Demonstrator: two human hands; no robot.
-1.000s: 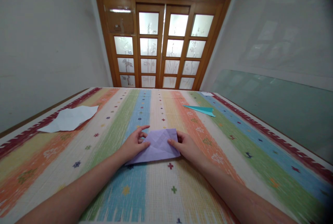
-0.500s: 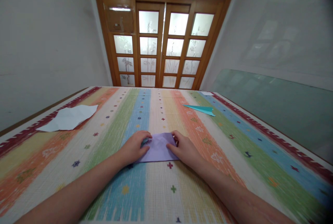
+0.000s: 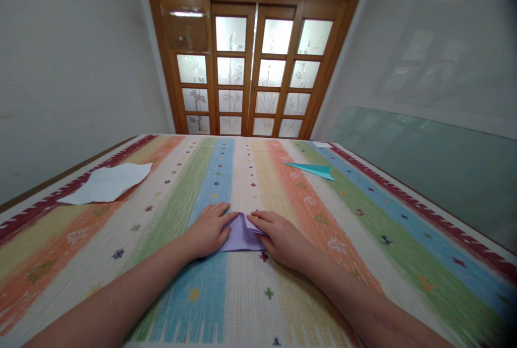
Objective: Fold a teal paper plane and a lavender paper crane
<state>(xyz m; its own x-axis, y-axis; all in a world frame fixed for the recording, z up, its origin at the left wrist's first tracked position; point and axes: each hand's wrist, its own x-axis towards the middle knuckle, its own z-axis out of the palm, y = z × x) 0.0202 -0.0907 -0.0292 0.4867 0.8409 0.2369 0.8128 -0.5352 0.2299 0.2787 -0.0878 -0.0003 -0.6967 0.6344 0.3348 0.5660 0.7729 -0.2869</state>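
Right hand (image 3: 283,237) has come inward since the last frame, carrying the right end of our purple paper (image 3: 239,237) up and over toward its middle; less of the sheet shows now. We find it on the striped cloth (image 3: 246,294), near the middle, between our two hands, its near edge lying straight across a blue stripe and a pale one.

Grip, right: thumb and fingers pinch the turned-over flap (image 3: 253,223), index finger along its top. Grip, left: our left hand (image 3: 210,231) lies over the left end, fingers bent, thumb tucked near the paper; we cannot tell whether it pinches or only presses.

Beyond, well apart from our hands: a white sheet (image 3: 109,182), creased, at left; a teal paper dart (image 3: 313,170) at right, nose toward the middle. Near the far right corner we note a white slip (image 3: 322,145), too small to tell if it bears writing. Past the table we see wooden doors (image 3: 260,41) with plant-patterned panes; a brown panel (image 3: 186,33) at upper left holds a pale mark we cannot read.
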